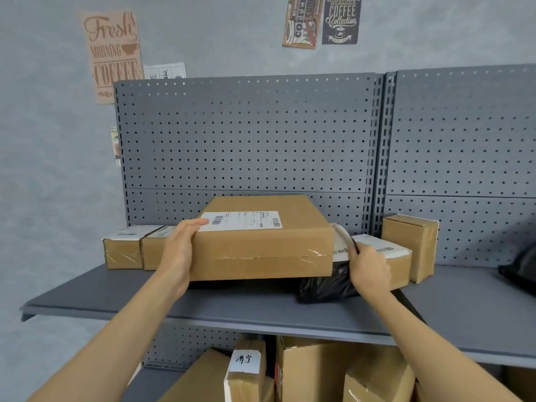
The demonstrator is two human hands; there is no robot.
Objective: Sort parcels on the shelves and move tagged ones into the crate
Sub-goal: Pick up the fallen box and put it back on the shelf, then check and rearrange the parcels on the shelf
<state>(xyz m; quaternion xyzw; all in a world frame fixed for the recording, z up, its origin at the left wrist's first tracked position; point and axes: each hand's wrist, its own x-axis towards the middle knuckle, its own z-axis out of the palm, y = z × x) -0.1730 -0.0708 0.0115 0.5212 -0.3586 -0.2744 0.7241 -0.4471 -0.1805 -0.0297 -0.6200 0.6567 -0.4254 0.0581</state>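
On the upper shelf, going from the left, two small boxes stand side by side against the pegboard, touching each other. Bare shelf lies in front of them out to the front edge. The left hand grips the left end of the big box, thumb on top beside its white label, fingers curled under the end. The box's near edge is tilted up off the shelf. Under its right end lies one black bag. The right hand pinches a white mailer, fingers closed on its edge, just beside the big box. Behind it sit a labelled box and a taller box, touching. Further right the shelf is open, with another black bag at the frame's edge. Below, at least four boxes crowd the lower shelf.
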